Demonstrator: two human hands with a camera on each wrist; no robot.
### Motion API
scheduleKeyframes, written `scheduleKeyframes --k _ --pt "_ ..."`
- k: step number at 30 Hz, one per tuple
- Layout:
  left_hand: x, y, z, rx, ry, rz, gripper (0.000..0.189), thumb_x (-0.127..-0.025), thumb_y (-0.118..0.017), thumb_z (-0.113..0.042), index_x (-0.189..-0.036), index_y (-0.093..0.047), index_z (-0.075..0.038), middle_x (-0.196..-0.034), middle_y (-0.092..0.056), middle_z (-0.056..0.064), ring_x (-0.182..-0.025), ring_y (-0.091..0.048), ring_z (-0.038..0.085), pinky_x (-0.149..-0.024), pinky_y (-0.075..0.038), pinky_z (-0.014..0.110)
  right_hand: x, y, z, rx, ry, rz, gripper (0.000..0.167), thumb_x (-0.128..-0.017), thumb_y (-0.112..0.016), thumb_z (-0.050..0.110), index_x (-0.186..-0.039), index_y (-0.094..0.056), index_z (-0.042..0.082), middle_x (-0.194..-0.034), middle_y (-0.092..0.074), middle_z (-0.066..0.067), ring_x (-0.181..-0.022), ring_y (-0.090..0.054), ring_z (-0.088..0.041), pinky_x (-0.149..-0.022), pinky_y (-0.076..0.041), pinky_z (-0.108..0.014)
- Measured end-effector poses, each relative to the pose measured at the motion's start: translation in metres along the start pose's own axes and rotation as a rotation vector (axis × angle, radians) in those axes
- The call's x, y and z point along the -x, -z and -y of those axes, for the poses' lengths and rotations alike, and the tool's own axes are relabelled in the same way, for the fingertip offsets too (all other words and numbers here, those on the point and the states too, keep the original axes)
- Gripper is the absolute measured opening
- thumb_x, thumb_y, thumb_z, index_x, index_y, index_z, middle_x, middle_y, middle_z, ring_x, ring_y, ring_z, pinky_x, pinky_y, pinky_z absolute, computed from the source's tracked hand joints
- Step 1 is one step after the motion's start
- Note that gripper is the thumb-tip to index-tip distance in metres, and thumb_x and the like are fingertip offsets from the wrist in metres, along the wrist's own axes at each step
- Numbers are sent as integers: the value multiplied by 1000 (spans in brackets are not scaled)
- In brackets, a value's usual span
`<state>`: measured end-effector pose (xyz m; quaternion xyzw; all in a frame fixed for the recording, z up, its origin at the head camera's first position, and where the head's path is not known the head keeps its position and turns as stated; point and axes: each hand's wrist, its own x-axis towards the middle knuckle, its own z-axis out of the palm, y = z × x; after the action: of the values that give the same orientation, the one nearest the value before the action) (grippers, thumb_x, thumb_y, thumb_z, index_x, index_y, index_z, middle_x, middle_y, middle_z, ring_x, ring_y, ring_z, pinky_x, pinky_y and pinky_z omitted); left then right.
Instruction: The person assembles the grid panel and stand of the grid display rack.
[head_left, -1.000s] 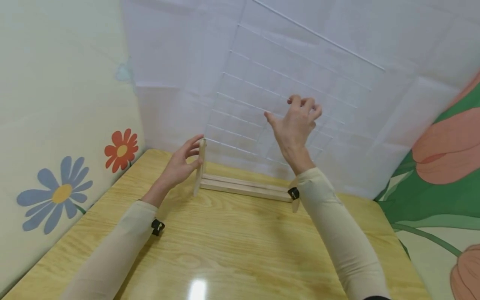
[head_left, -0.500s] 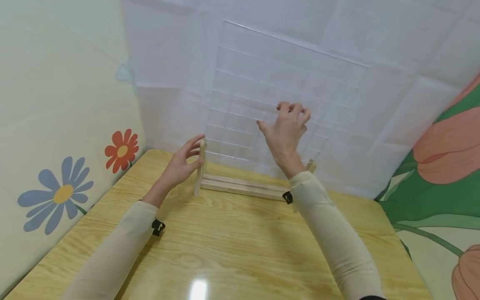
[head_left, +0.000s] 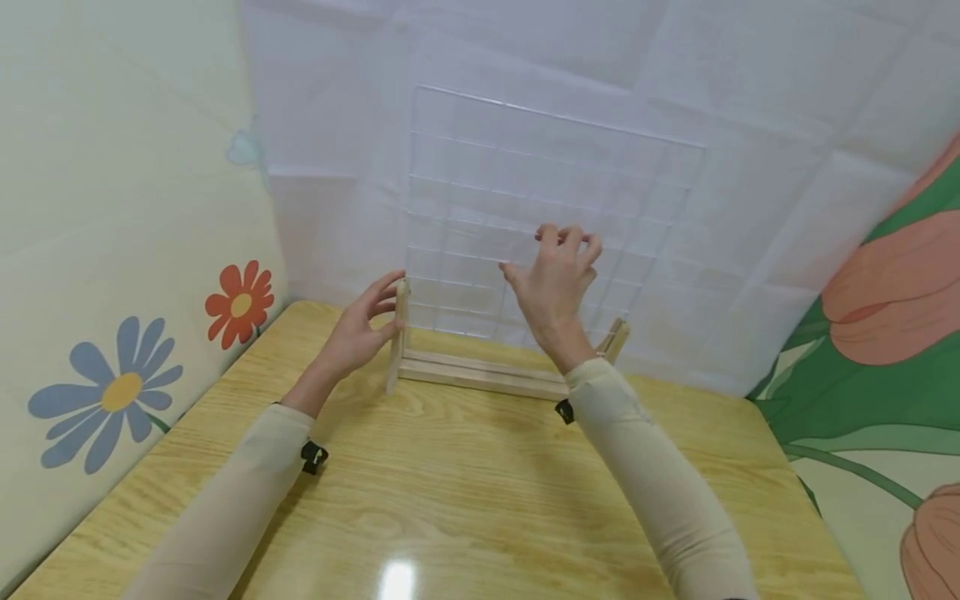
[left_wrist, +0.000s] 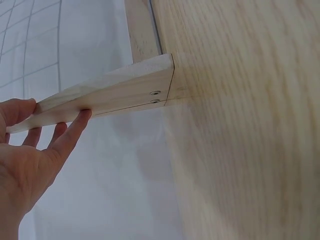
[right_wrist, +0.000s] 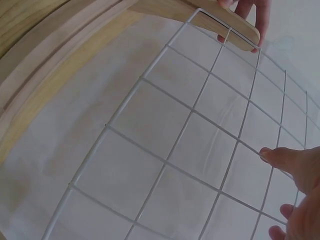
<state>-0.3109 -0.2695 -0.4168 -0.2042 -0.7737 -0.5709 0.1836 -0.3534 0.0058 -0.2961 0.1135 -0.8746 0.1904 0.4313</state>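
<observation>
A white wire grid panel (head_left: 561, 117) stands tilted above a pale wooden stand, whose crossbar (head_left: 480, 377) lies low along the table. My left hand (head_left: 358, 337) holds the stand's left upright (head_left: 397, 333), thumb on one edge and fingers against its face in the left wrist view. With curled fingers my right hand (head_left: 558, 287) grips the grid near its middle; its thumb (right_wrist: 282, 157) presses a wire. In the right wrist view one corner of the grid overlaps the slotted left upright (right_wrist: 220, 22). The right upright (head_left: 613, 340) is partly behind my right wrist.
The wood-grained table (head_left: 450, 492) runs back to a white cloth backdrop (head_left: 330, 100). Flower-patterned panels flank it, with a blue flower (head_left: 112, 392) on the left and pink tulips (head_left: 892, 292) on the right. Two screw heads (left_wrist: 155, 97) show on the left upright.
My right hand has brought the grid down and to the left toward the stand. The stand's right upright has come into view. My left hand keeps its hold on the left upright.
</observation>
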Motion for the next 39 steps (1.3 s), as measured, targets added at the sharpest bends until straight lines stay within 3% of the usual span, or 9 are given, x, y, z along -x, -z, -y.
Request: scheduleKeyframes --k 6,13,16,21,27,30,36,39 --pt "2 7 5 -28 1 5 78 -96 -64 8 -161 -31 -17 -151 -44 22 -128 -50 44 -88 -55 46 15 -12 1 23 30 -34 65 -71 -91 53 -114 -67 11 -114 -55 -13 -120 -39 -38 -71 -53 -49" --pt "18 22 9 -81 15 -2 79 -96 -64 8 -162 -29 -17 -152 -42 23 -128 -50 45 -84 -54 30 38 -30 11 21 32 3 62 -71 -91 52 -111 -67 12 -112 -57 -12 -119 -41 -37 -68 -54 -46" --pt "20 21 1 -112 8 -13 77 -96 -63 9 -161 -29 -13 -150 -43 25 -127 -50 48 -82 -52 23 43 -34 14 18 30 2 60 -69 -93 49 -108 -66 12 -112 -57 -12 -119 -41 -37 -69 -54 -47" --pt "22 17 -25 -134 -13 -27 75 -93 -63 12 -159 -32 -5 -146 -46 31 -123 -52 52 -79 -53 23 48 -35 12 5 1 19 59 -69 -94 48 -106 -66 12 -112 -57 -12 -119 -40 -37 -71 -53 -47" --pt "20 16 -33 -116 -33 -33 73 -92 -62 14 -157 -35 -5 -145 -46 32 -122 -52 54 -75 -54 21 52 -36 8 -10 -28 56 57 -72 -92 48 -107 -65 12 -113 -56 -12 -121 -39 -37 -73 -53 -47" --pt "19 16 -32 -121 -25 -38 74 -91 -62 15 -157 -36 -7 -145 -47 29 -123 -53 50 -75 -55 24 55 -37 7 -19 -32 64 58 -72 -92 48 -108 -64 11 -114 -56 -12 -121 -39 -38 -73 -53 -47" --pt "15 15 -9 -123 -2 -45 78 -92 -63 13 -159 -34 -14 -149 -45 26 -126 -52 48 -81 -56 52 62 -39 4 -41 -45 85 58 -74 -90 49 -109 -63 12 -115 -55 -11 -122 -38 -38 -76 -51 -48" --pt "16 18 2 -126 26 -47 80 -94 -65 8 -161 -33 -21 -151 -45 21 -128 -52 44 -83 -54 57 66 -41 4 -59 -55 101 57 -75 -89 48 -110 -62 12 -115 -55 -10 -123 -37 -36 -77 -50 -48"
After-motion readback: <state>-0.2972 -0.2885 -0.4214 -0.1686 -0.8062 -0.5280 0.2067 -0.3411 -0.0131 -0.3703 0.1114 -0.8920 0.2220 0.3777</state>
